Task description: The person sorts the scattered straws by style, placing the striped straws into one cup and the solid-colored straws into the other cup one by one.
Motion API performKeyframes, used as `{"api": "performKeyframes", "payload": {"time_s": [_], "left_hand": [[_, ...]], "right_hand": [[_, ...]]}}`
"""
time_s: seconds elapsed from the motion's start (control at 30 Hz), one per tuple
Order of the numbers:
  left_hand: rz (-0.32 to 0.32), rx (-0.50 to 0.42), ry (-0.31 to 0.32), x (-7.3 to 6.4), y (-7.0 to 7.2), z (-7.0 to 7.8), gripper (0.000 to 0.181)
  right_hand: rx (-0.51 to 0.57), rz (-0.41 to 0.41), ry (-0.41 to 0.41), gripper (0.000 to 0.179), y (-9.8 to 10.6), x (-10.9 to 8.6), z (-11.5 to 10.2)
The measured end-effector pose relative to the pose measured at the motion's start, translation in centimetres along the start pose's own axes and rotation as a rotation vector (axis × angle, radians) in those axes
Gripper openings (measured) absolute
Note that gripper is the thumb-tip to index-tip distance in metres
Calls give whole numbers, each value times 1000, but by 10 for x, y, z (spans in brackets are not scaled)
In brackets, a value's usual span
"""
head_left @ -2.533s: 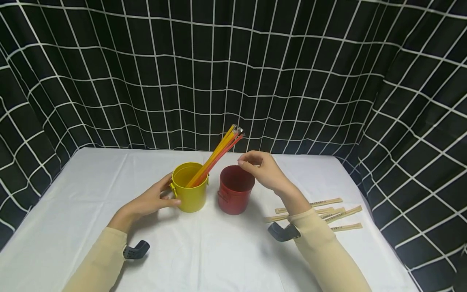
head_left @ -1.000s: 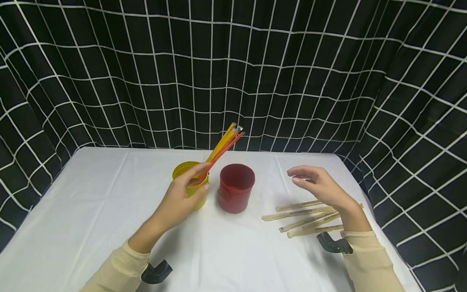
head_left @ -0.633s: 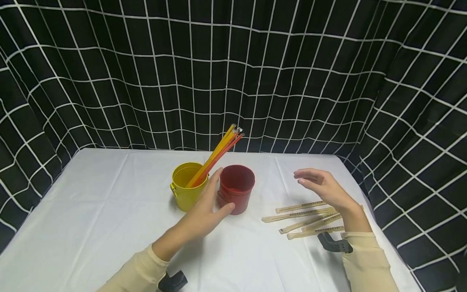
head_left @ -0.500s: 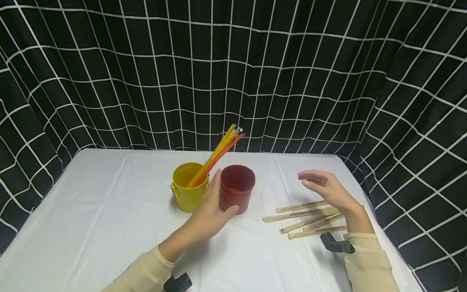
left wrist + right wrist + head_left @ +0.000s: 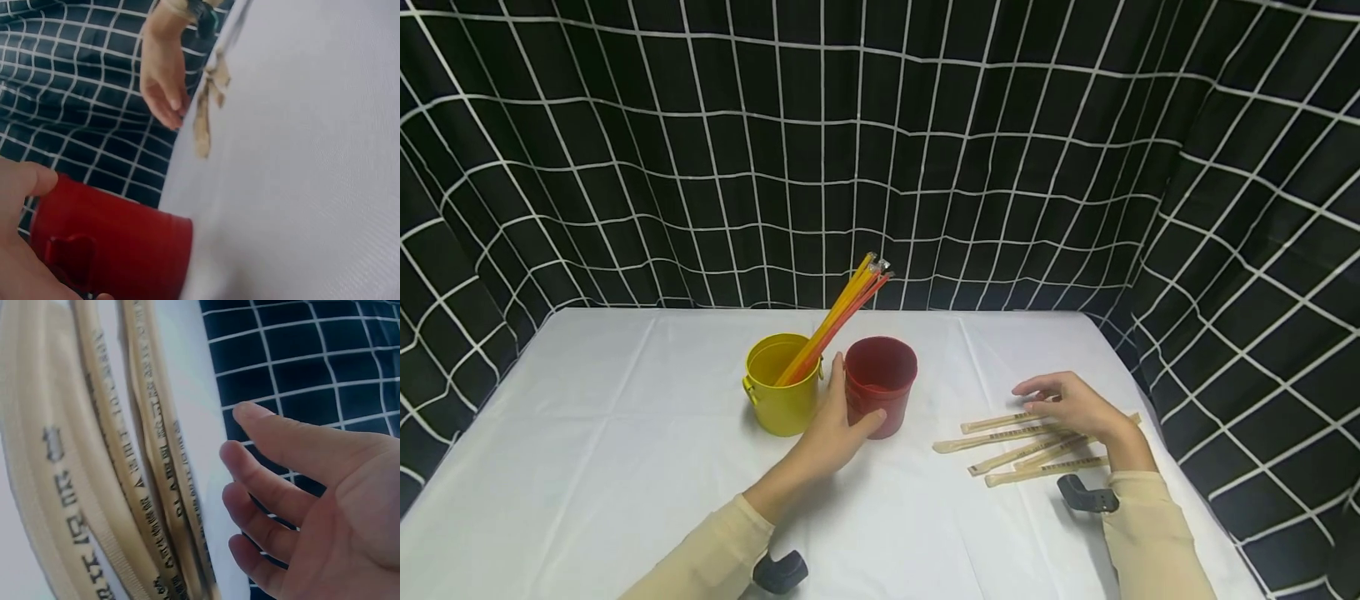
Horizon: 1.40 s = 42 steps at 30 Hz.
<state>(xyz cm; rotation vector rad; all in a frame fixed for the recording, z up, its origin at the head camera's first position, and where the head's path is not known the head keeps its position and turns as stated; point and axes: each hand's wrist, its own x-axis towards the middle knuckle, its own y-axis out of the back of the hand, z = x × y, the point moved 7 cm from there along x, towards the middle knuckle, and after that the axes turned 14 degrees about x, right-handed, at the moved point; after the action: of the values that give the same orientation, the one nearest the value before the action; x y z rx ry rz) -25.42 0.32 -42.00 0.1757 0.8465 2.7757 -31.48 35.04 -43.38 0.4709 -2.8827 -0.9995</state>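
My left hand (image 5: 831, 429) grips a small red bucket (image 5: 893, 408), thumb at its front and fingers along its left side. In the left wrist view the thumb lies at the rim of the red bucket (image 5: 125, 237), above a small handle fitting. Over on the right, my right hand (image 5: 1078, 408) hovers with loosely bent fingers just above several slim paper-wrapped sticks (image 5: 1000, 437). Dark printing runs along the wrappers (image 5: 150, 412) in the right wrist view; the fingers and thumb of the right hand (image 5: 312, 506) are apart, with nothing between them.
Left of the red bucket stands a yellow bucket (image 5: 781, 412). A bundle of long yellow and orange sticks (image 5: 838, 317) with clear wrapped ends leans in it. A white cloth covers the table (image 5: 587, 433); a black curtain with white grid lines (image 5: 850, 150) hangs behind.
My left hand has gone from the yellow bucket to the red one and taken hold of it. My right hand has moved from above the red bucket rightward and down to the paper-wrapped sticks.
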Motion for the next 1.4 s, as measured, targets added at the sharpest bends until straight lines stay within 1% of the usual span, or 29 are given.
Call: {"api": "performKeyframes", "payload": {"time_s": [0.13,0.23,0.37,0.43,0.5,0.63,0.77,0.9,1.1,1.23,1.4], "left_hand": [[-4,-9,19,6,-5,-9,101],[0,-16,30,11,-8,-16,105],[20,-51,-7,16,-11,-20,107],[29,-70,-29,18,-13,-21,104],[38,-82,-29,17,-14,-25,100],[43,-77,-6,18,-16,-31,95],[26,-80,26,22,-18,-36,94],[7,-96,62,25,-20,-42,94],[-12,-122,62,26,-22,-46,96],[-20,-131,72,26,-22,-50,95],[-29,-124,86,25,-22,-52,94]], "right_hand": [[-15,-3,-36,27,-3,-1,5],[-26,18,-67,27,-5,-2,9],[-45,46,-124,26,-6,-2,20],[-58,47,-144,24,-7,-3,25],[-62,43,-156,23,-9,-2,29],[-67,51,-160,21,-9,-3,31],[-64,63,-149,20,-6,-3,29],[-62,53,-134,19,-4,-2,29],[-60,48,-132,18,-3,1,29],[-68,54,-123,14,-3,2,28],[-95,89,-97,9,-1,1,20]]}}
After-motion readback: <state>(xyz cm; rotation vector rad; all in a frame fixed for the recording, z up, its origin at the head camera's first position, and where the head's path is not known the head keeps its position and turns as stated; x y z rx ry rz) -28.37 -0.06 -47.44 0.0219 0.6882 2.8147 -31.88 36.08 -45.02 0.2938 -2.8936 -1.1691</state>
